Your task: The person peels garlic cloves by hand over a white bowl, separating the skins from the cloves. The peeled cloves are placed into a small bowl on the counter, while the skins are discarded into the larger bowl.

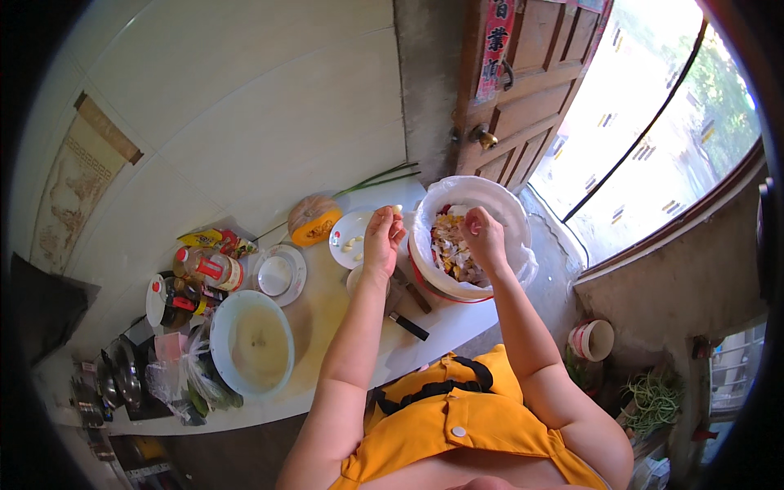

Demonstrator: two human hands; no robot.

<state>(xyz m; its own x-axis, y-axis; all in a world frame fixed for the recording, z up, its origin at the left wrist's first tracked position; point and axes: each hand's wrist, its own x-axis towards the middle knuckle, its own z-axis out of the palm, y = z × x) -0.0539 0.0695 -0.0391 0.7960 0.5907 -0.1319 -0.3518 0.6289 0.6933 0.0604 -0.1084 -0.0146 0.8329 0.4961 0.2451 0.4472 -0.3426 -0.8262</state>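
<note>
My left hand [381, 241] is raised just to the right of a white plate, pinching a pale peeled garlic clove [398, 210] between its fingertips. Several similar cloves [354, 244] lie on that plate [336, 237]. Over the lined bin [472, 186], my right hand [485, 237] has its fingers curled together; whatever they may hold is hidden. Inside the bin's white plastic liner are papery scraps and peelings [454, 245]. Below my left wrist, partly covered by the forearm, lie a knife with a black handle [409, 327] and another with a brown handle [420, 298].
A cut pumpkin [314, 220] and green onions [380, 178] sit against the wall. Stacked white dishes [279, 276], a basin of cloudy water [253, 345] and bottles [208, 268] occupy the counter's left part. Beyond the bin stands an open wooden door [523, 106]; a small bucket [591, 340] is at right.
</note>
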